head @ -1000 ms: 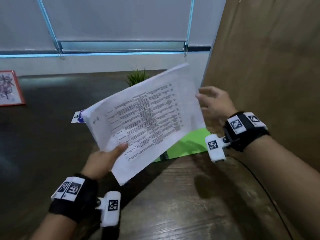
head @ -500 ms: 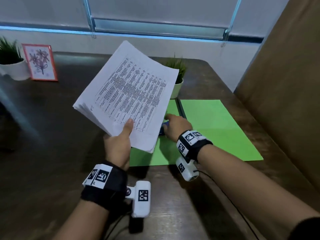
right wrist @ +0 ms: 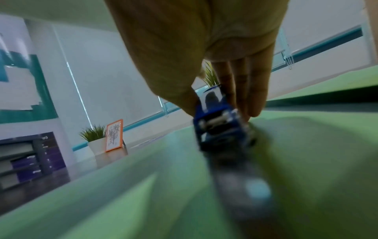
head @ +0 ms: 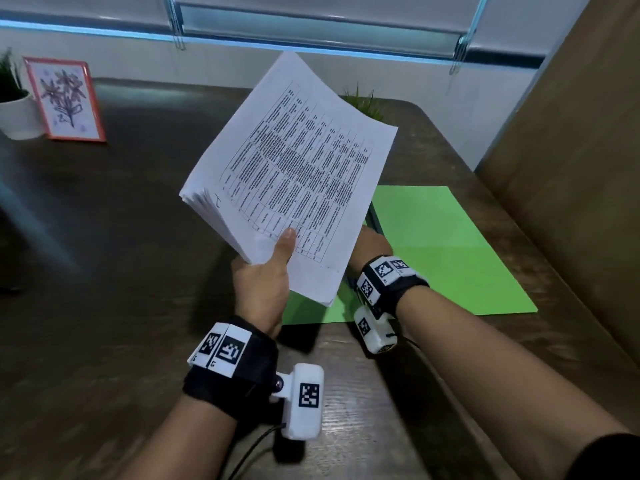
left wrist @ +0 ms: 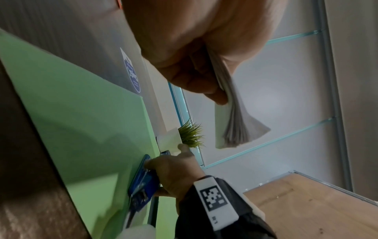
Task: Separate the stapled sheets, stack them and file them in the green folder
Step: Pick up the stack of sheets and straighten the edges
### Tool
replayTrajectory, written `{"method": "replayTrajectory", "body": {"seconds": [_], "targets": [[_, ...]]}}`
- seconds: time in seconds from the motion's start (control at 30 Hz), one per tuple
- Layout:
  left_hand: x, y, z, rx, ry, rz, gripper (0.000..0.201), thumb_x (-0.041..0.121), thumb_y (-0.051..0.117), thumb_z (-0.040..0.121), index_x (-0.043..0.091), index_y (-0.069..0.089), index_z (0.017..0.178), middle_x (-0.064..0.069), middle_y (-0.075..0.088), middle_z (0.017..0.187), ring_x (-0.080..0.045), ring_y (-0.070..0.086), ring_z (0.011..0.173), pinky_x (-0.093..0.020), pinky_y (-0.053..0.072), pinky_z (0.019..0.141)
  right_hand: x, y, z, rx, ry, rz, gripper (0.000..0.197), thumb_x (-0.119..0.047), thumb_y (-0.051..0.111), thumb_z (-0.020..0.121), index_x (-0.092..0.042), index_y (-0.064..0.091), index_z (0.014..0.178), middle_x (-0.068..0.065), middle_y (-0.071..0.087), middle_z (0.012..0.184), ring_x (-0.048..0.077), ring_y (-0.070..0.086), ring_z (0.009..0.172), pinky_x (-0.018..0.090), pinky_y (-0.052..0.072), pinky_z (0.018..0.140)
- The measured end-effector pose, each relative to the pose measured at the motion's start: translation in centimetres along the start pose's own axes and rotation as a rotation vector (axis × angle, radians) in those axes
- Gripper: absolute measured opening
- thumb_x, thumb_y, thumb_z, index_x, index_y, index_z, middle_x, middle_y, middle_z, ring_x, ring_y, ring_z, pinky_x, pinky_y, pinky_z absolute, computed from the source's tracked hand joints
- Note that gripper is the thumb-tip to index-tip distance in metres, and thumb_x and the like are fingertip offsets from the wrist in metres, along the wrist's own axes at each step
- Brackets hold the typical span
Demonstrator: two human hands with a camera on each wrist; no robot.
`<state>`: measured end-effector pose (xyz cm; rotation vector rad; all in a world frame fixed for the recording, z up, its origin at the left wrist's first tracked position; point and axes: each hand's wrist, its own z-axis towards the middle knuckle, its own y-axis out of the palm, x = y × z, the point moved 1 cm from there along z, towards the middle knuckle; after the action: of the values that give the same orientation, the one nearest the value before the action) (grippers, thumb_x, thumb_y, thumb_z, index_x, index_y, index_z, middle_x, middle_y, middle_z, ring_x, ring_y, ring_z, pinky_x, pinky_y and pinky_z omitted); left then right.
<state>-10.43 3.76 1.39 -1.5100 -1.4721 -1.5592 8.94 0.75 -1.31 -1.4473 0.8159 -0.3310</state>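
Observation:
My left hand (head: 266,271) holds a thick stack of printed white sheets (head: 294,174) up over the table, thumb on top at the lower edge. In the left wrist view the sheets (left wrist: 235,126) fan out below the left hand (left wrist: 204,77). The green folder (head: 433,244) lies open on the table at the right. My right hand (head: 370,240) is low on the folder near its spine, partly hidden by the sheets. Its thumb and fingers pinch a small blue clip-like object (right wrist: 218,126), which also shows as the blue object (left wrist: 143,182) resting on the folder (left wrist: 71,105).
A small potted plant (head: 363,102) stands behind the sheets. An orange-framed flower picture (head: 65,98) and a white plant pot (head: 14,116) stand at the far left. A brown panel (head: 571,168) rises along the right of the dark wooden table (head: 104,271).
My right hand has left the right edge of the sheets and dropped onto the folder, taking hold of the blue object. The left hand now holds the stack alone and has tilted it upright.

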Motion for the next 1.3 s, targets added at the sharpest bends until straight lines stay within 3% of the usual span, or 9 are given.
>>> {"method": "replayTrajectory", "body": {"seconds": [0.13,0.3,0.43,0.57,0.7,0.83,0.97,1.1,1.3], "targets": [[0.6,0.3,-0.9,-0.012,-0.005,-0.005,0.040,0.030,0.083,0.080,0.016,0.066,0.113,0.004,0.079,0.095,-0.015,0.076,0.090,-0.038,0.060,0.085,1.7,-0.1,0.0,-0.002,0.115,0.307,0.035,-0.040,0.065,0.079,-0.014,0.062,0.101,0.005,0.066,0.094,0.031,0.064,0.084,0.033,0.048,0.068],[0.9,0.8,-2.0,-0.037,0.012,-0.054,0.057,0.030,0.084,0.077,0.011,0.062,0.125,-0.001,0.077,0.107,-0.018,0.075,0.095,-0.039,0.059,0.088,4.8,-1.6,-5.3,-0.034,0.313,1.227,0.022,-0.002,0.077,0.079,-0.003,0.066,0.098,0.016,0.073,0.094,0.024,0.069,0.072,0.034,0.059,0.065],[0.3,1.5,-2.6,-0.046,0.009,-0.082,0.083,0.039,0.091,0.060,0.009,0.058,0.130,-0.004,0.076,0.113,-0.023,0.074,0.102,-0.042,0.057,0.091,5.7,-0.6,-10.2,-0.226,0.400,1.902,0.028,-0.029,0.056,0.098,-0.004,0.066,0.108,0.015,0.071,0.086,0.027,0.071,0.071,0.040,0.061,0.065],[-0.3,2.2,-3.7,-0.077,-0.025,-0.075,0.102,0.048,0.096,0.051,0.005,0.054,0.133,-0.007,0.075,0.113,-0.025,0.074,0.100,-0.047,0.059,0.090,6.9,0.8,-13.9,-0.250,0.406,1.800,0.042,-0.044,0.044,0.102,-0.011,0.052,0.127,0.020,0.072,0.090,0.029,0.069,0.062,0.039,0.061,0.056],[-0.8,2.7,-5.1,-0.137,0.019,-0.018,0.081,0.043,0.090,0.065,0.009,0.059,0.131,-0.001,0.075,0.115,-0.017,0.074,0.101,-0.033,0.060,0.085,8.4,-3.3,-16.5,-0.264,0.343,1.799,0.060,-0.060,0.036,0.099,-0.022,0.076,0.075,0.012,0.063,0.071,0.024,0.054,0.056,0.027,0.047,0.049],[-1.3,3.1,-6.3,-0.181,0.062,0.072,0.057,0.035,0.081,0.077,0.013,0.064,0.127,0.002,0.075,0.115,-0.009,0.073,0.099,-0.020,0.059,0.077,9.2,-7.4,-18.1,-0.220,0.312,1.860,0.051,-0.059,0.039,0.099,-0.016,0.066,0.100,0.010,0.062,0.078,0.027,0.060,0.071,0.043,0.058,0.070],[-1.5,3.2,-6.5,-0.147,0.120,0.166,0.086,0.059,0.090,0.056,0.017,0.059,0.124,0.001,0.073,0.118,-0.017,0.071,0.103,-0.037,0.057,0.092,9.0,-9.3,-18.9,-0.085,0.388,1.696,0.053,-0.059,0.058,0.090,-0.009,0.065,0.106,0.012,0.062,0.086,0.027,0.067,0.068,0.035,0.060,0.054],[-1.5,4.0,-7.7,-0.217,0.100,0.321,0.032,0.056,0.070,0.083,0.027,0.058,0.088,-0.003,0.070,0.106,-0.021,0.067,0.098,-0.035,0.053,0.097,7.9,-9.3,-19.0,0.022,0.360,1.441,0.050,-0.055,0.067,0.086,-0.007,0.056,0.094,0.008,0.054,0.071,0.020,0.060,0.055,0.035,0.058,0.050],[-1.5,4.7,-9.3,-0.217,0.243,0.334,0.009,0.023,0.077,0.087,0.025,0.072,0.080,0.019,0.075,0.078,0.004,0.072,0.080,-0.030,0.057,0.082,6.6,-7.2,-17.2,0.063,0.363,1.334,0.054,-0.054,0.069,0.086,-0.007,0.048,0.103,-0.001,0.051,0.050,0.013,0.051,0.040,0.025,0.047,0.041]]}}
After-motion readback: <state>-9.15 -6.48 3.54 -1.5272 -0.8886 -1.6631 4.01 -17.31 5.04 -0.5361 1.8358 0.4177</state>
